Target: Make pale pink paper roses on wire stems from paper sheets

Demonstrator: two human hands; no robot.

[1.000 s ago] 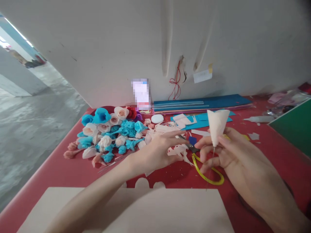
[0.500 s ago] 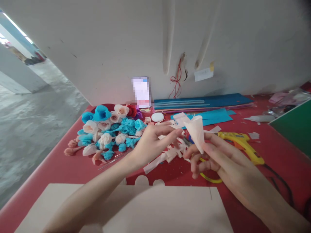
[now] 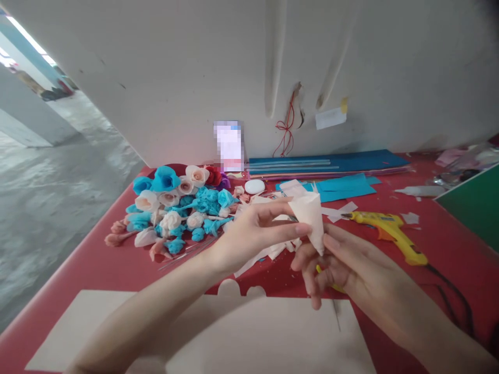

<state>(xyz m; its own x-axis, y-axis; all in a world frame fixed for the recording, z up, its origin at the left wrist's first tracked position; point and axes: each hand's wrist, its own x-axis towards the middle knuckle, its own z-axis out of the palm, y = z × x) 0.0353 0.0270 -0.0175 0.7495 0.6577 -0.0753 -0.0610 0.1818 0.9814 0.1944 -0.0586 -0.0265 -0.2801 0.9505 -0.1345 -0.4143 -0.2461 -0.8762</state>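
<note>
A pale paper cone [image 3: 311, 215], wide at the top and pointed below, is held up between both hands. My right hand [image 3: 346, 259] pinches its lower tip from the right, with the other fingers curled underneath. From the left, my left hand [image 3: 265, 228] grips the cone's side between thumb and fingers. Pale paper scraps [image 3: 283, 249] lie beneath the hands, partly hidden by them. To the right is a yellow glue gun [image 3: 390, 228] with a black cord. Part of something yellow shows behind my right hand's fingers.
Blue, white and pink paper flowers [image 3: 175, 208] are heaped at the left on the red table [image 3: 97, 275]. Blue paper strips [image 3: 346, 187] lie behind the hands. A phone [image 3: 230, 145] leans on the wall, near a white round case [image 3: 254, 186]. Cream board [image 3: 234, 332] lies in front.
My left hand has moved right and taken hold of the paper cone's side. The cone has dropped slightly and stands more upright, its tip still in my right hand.
</note>
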